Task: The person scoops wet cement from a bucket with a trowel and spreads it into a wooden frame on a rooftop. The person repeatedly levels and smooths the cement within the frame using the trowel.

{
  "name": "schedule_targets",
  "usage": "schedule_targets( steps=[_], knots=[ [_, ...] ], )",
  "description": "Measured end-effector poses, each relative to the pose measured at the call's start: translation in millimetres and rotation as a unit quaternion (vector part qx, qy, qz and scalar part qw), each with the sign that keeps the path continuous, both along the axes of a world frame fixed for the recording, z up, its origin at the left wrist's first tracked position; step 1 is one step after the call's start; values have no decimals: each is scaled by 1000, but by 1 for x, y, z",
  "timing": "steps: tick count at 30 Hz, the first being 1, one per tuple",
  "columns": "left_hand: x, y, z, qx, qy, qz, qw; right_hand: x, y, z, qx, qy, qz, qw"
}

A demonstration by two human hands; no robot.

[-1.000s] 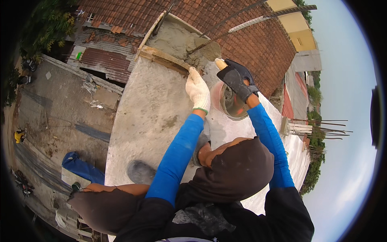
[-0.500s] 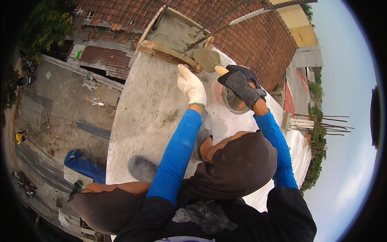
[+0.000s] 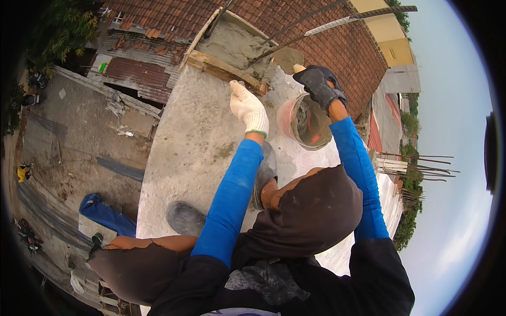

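Note:
My right hand (image 3: 319,84), in a black glove, is wrapped round the light wooden handle of a trowel (image 3: 288,59). Its grey, mortar-coated blade points to the far left, by the right corner of a wooden form (image 3: 224,68). Wet grey concrete (image 3: 232,43) fills much of the form, around steel bars. Below that hand stands a pinkish bucket (image 3: 285,117) with grey mix inside. My left hand (image 3: 247,108), in a white knitted glove, hangs over the slab just short of the form's near board. Its fingers are pressed together, and nothing shows in them.
I am on a narrow pale concrete slab (image 3: 179,152) high above a yard (image 3: 79,142) on the left. Ribbed steel bars (image 3: 337,23) stick up past the form. A tiled roof (image 3: 337,58) lies beyond; more rods (image 3: 421,163) jut out at right.
My right hand has moved the trowel farther away and slightly right, uncovering more of the bucket. The left hand has barely shifted.

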State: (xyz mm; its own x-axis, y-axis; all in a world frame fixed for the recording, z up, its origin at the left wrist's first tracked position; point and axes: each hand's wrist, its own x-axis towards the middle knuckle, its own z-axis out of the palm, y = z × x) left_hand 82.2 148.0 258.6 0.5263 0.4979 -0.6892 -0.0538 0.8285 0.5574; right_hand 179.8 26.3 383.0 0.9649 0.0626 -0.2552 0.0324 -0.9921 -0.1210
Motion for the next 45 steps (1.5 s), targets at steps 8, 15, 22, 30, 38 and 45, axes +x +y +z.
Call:
schedule_targets(
  steps=[8,15,22,30,38,45],
  knots=[
    [5,-5,-7,-9,29,-18,999,-2,-9,-7,-11,-69,95,993],
    [6,-10,-14,-5,-5,-8,1000,-19,-21,6,209,4,-85,974],
    [9,-6,-19,-4,-9,5,1000,-23,-10,22,256,63,-185,947],
    [14,-5,-14,-25,5,11,1000,-60,-29,33,419,60,-176,888],
    [5,-7,-16,7,28,-35,999,-68,-43,-14,238,-3,-21,971],
    [9,-1,-21,20,10,6,1000,-69,-20,-30,76,-102,124,984]
  ],
)
